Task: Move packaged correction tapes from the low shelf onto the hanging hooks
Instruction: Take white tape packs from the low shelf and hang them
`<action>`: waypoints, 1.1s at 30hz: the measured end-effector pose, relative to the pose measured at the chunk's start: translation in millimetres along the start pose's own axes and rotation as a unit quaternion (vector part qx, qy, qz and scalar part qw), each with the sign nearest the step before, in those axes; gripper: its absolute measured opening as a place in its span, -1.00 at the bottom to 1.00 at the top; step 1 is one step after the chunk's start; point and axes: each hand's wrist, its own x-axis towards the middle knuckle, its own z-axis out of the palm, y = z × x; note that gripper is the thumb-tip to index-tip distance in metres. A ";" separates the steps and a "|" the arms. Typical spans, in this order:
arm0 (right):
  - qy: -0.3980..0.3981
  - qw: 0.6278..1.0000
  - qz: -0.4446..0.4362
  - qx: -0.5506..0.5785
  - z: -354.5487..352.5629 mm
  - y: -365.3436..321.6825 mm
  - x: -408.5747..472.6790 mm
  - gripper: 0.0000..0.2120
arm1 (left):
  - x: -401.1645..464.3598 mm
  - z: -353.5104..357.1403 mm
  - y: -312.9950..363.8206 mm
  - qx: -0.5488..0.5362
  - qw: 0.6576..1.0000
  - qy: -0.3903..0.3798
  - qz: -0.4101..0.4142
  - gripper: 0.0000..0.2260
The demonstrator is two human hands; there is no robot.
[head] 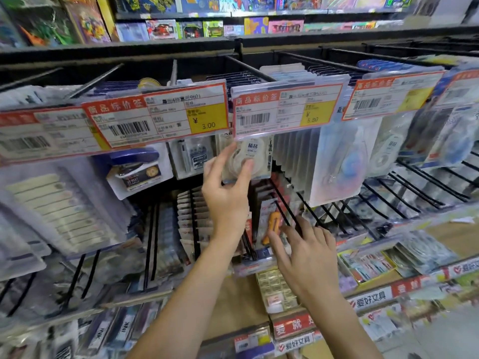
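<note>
The left hand (225, 187) is raised to the hooks and pinches a packaged correction tape (247, 158) between thumb and fingers, holding it just under the price tag (286, 110) marked 5.80 (its top edge is hidden behind that tag). The right hand (308, 252) sits lower, fingers loosely spread and gripping nothing, its fingertips beside an orange item (272, 225) on the lower hooks. Another price tag (155, 115) on the left reads 3.00.

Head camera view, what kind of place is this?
Most likely a stationery shop aisle: price tags with barcodes on hanging hooks, packaged correction tape in the left hand, and ink packs below.
</note>
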 end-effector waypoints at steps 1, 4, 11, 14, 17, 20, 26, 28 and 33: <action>0.001 1.000 0.000 0.001 0.1 -0.1 -0.3 -0.47 | 4.3 1.8 -3.8 0.015 1.000 0.007 0.009 -0.68; 0.006 1.000 0.001 -0.003 1.5 -0.5 -1.3 -0.48 | 14.6 5.1 -12.6 0.056 0.998 0.024 0.032 -0.68; -0.012 1.000 0.009 0.000 0.7 0.7 -1.5 -0.47 | 22.5 7.4 -24.7 0.139 0.987 0.030 0.077 -0.70; -0.034 0.999 -0.004 -0.009 -2.5 0.6 -1.3 -0.42 | 23.0 5.8 -24.3 0.208 0.973 0.016 0.102 -0.68; -0.059 0.998 -0.021 -0.019 -9.4 1.3 1.0 -0.34 | 19.8 1.9 -16.3 0.304 0.943 0.006 0.135 -0.74; -0.067 0.996 -0.057 -0.004 -22.0 7.6 -0.7 -0.33 | 10.8 -4.6 -6.7 0.439 0.889 -0.053 0.117 -0.50; -0.039 0.988 -0.129 0.077 -58.7 53.9 -18.5 -0.46 | -38.1 -7.5 31.7 0.651 0.738 -0.178 0.017 -0.26; -0.053 0.986 -0.136 0.082 -71.9 79.3 -29.4 -0.48 | -67.6 0.6 49.7 0.685 0.689 -0.236 0.009 -0.32; -0.067 0.987 -0.132 0.060 -89.6 161.8 -65.5 -0.55 | -155.8 41.8 75.9 0.667 0.658 -0.338 0.087 -0.50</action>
